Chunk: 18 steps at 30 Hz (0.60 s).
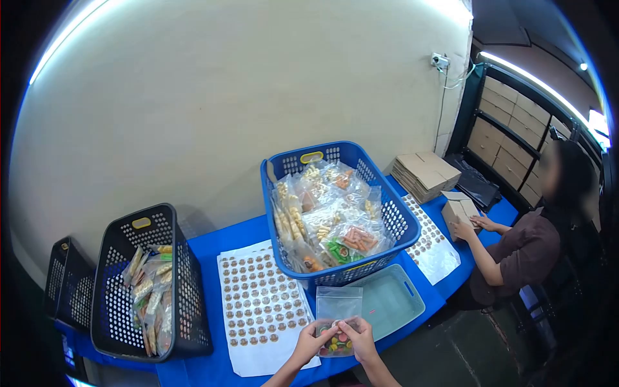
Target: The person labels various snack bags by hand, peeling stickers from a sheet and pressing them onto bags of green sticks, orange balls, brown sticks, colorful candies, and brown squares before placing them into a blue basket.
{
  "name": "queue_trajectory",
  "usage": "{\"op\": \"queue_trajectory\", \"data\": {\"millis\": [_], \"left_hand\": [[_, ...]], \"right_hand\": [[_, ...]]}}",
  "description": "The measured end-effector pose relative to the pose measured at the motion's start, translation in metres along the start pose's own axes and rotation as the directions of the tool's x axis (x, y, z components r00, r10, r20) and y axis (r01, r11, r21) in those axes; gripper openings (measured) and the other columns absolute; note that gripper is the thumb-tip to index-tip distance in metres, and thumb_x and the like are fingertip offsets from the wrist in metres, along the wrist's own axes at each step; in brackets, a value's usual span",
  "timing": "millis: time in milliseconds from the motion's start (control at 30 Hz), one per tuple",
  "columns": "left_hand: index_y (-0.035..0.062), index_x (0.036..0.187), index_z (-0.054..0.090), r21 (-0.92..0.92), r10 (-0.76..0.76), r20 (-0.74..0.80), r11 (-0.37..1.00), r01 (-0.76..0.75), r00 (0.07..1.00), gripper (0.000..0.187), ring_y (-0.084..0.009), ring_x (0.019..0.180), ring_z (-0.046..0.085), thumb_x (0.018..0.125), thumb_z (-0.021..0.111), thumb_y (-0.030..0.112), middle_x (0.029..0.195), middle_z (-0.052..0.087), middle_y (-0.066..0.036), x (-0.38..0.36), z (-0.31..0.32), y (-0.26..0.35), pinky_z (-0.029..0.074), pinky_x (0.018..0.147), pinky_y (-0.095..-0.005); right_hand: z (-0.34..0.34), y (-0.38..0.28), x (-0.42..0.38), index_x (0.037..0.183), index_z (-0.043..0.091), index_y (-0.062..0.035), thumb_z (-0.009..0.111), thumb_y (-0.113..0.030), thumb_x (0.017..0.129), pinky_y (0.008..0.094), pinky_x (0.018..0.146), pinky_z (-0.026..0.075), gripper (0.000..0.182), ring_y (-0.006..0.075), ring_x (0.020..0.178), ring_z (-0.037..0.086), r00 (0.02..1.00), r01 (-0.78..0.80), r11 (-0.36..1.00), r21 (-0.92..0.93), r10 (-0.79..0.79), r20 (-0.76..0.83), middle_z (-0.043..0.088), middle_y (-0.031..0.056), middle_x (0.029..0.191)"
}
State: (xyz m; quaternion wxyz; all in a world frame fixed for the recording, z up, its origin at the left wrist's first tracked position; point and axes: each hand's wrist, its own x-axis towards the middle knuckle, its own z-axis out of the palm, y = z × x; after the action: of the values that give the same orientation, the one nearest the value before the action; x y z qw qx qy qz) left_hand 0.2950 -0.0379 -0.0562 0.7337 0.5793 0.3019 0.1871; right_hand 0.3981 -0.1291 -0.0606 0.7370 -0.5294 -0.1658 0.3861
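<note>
Blue-covered table (245, 232) runs along a pale wall. Blue basket (396, 222) sits at centre back, tilted toward the viewer, filled with clear bags of snacks (332, 222). Black basket (116, 303) at far left, also tilted, holds a smaller heap of packed snack bags (149, 293); a second black basket (61, 280) stands just behind it. Sticker sheet (261, 303), white with rows of round brown labels, lies flat between the two main baskets. Pale teal tray (393, 300) rests in front of the blue basket, near the table edge.

Co-worker (525, 248) sits at the right end of the table, both hands on a small cardboard box (459, 211); stack of flat cardboard boxes (425, 174) behind it, another sticker sheet (432, 248) beside it.

Clear zip bag (338, 306), holding small coloured snacks at its lower end, lies at the near edge between sticker sheet and tray. Left hand (314, 340) pinches its lower left part, fingers closed on the plastic. Right hand (358, 337) grips the lower right part likewise, fingertips closed on the bag
</note>
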Motion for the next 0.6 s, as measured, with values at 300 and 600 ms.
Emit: {"op": "queue_trajectory", "data": {"millis": [300, 600], "left_hand": [[0.0023, 0.096, 0.059, 0.089, 0.177, 0.065, 0.979, -0.182, 0.982, 0.025, -0.0045, 0.062, 0.052, 0.078, 0.063, 0.019, 0.079, 0.06, -0.002, 0.022, 0.046, -0.003, 0.041, 0.055, -0.018], [0.0026, 0.094, 0.06, 0.206, 0.179, -0.043, 0.964, -0.167, 0.983, 0.026, -0.0085, 0.067, 0.056, 0.076, 0.064, 0.022, 0.078, 0.062, -0.007, 0.033, 0.088, 0.003, 0.045, 0.058, -0.0222]], "right_hand": [[-0.041, -0.035, 0.012, 0.078, 0.056, -0.0013, 0.06, -0.01, 0.079, 0.0171, 0.05, 0.042, 0.01, 0.0067, 0.057, 0.054, 1.0, -0.014, 0.999, 0.03, 0.014, 0.003, 0.061, 0.0053, 0.071], [-0.072, -0.04, 0.033, 0.072, 0.056, -0.0014, 0.059, -0.016, 0.082, 0.0171, 0.042, 0.035, 0.018, 0.0043, 0.047, 0.048, 0.993, 0.055, 0.998, -0.018, -0.056, -0.108, 0.057, 0.003, 0.063]]}}
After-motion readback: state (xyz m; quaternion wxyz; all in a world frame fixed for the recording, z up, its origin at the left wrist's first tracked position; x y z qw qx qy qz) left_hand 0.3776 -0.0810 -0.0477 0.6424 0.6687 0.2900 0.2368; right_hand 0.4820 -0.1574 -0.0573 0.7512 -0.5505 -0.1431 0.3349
